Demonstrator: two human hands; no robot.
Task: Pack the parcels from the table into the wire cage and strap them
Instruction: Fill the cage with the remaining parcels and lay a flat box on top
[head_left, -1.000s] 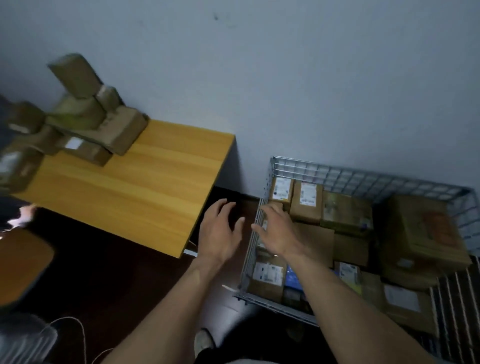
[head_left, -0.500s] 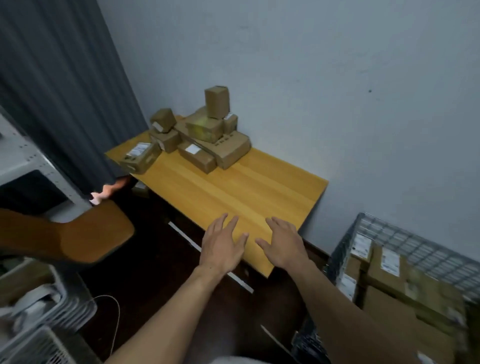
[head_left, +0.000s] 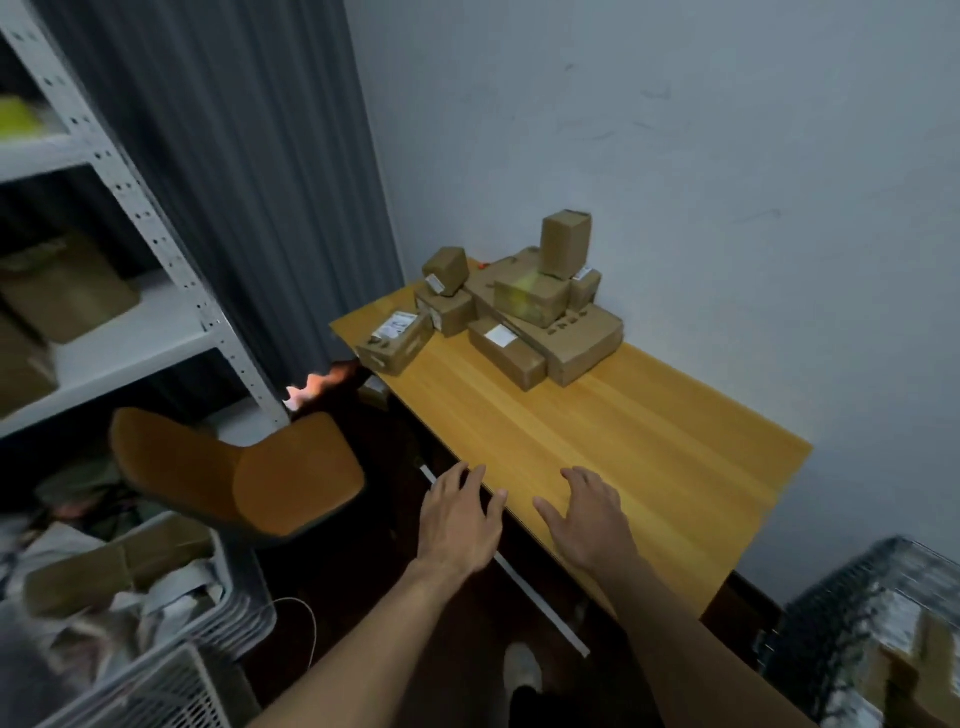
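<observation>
Meanwhile the left hand and right hand hover at the worktop's near edge, fingers released and holding nothing. The parcels sit heaped at its far corner. The blurred wire cage seems partly filled.

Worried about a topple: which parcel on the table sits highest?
The tall upright box at the back, standing on end atop the other parcels; all the rest lie lower.
</observation>
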